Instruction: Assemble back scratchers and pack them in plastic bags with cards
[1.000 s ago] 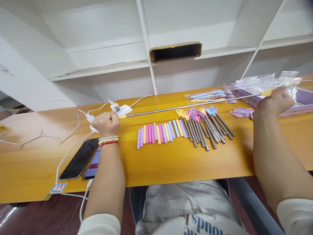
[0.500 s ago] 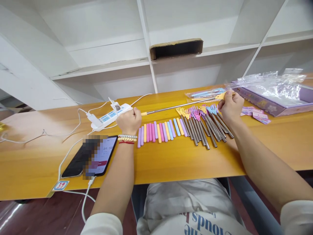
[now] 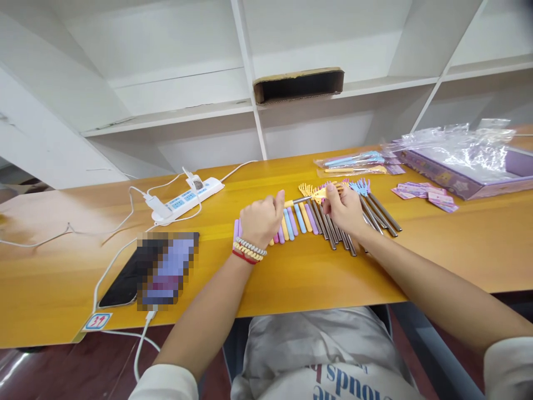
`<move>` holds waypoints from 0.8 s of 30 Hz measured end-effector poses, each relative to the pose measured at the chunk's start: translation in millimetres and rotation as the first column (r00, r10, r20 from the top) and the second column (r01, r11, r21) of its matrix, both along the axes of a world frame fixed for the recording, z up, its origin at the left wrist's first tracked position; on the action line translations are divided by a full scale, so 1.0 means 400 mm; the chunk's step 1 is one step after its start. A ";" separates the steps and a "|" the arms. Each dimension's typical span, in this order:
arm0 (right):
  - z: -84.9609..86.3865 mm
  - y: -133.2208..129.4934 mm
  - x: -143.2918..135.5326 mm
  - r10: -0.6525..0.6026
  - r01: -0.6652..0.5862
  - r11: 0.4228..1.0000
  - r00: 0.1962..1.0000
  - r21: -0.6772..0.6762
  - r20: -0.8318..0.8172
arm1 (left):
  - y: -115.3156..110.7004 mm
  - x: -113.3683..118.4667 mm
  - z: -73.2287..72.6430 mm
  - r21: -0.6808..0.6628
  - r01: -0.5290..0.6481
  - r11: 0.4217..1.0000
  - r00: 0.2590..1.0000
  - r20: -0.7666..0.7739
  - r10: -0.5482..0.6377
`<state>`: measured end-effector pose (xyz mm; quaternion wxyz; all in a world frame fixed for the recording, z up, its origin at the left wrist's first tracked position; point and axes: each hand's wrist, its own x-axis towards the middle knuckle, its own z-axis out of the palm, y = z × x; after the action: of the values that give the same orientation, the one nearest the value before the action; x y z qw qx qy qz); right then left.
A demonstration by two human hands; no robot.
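Note:
A telescopic back scratcher (image 3: 303, 199) with a yellow claw head spans the short gap between my hands. My left hand (image 3: 261, 220) is closed around its yellow handle, most of which the fingers hide. At the other end, my right hand (image 3: 343, 208) pinches the claw head. Below them lies a row of loose coloured handles (image 3: 301, 218) in purple, yellow, pink and blue, partly covered by my left hand. Several metal rods with claw heads (image 3: 377, 214) are spread under and beside my right hand.
Bagged back scratchers (image 3: 353, 161) lie behind, near a purple box (image 3: 466, 180) topped with clear plastic bags (image 3: 453, 141). Small printed cards (image 3: 425, 193) sit at the right. Leftward are a power strip (image 3: 187, 199), cables and two phones (image 3: 125, 278). Shelves with a cardboard box (image 3: 300, 86) stand behind.
My hands have come together, and the back scratcher's long extended rod is now collapsed to a short length. My left hand moved right; my right hand moved left and slightly down.

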<state>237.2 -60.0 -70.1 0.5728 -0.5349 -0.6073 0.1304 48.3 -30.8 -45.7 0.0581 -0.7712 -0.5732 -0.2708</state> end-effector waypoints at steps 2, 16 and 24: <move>-0.001 0.007 0.014 0.018 -0.019 1.000 0.998 -0.012 -0.066 | -0.001 -0.003 -0.008 -0.026 0.077 0.997 0.997 0.013 -0.077; -0.032 0.034 0.035 0.453 -0.577 0.816 0.671 -0.030 -0.587 | 0.016 0.003 -0.078 -0.049 0.624 0.780 0.778 0.128 -0.615; -0.024 0.030 0.054 0.448 -0.524 0.843 0.810 -0.125 -0.378 | 0.008 -0.003 -0.060 -0.049 0.688 0.724 0.725 0.081 -0.684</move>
<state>258.6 -47.8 -79.8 0.5506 -0.3915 -0.5993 0.4295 47.0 -27.5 -69.8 -0.0915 -0.9219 -0.2588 -0.2733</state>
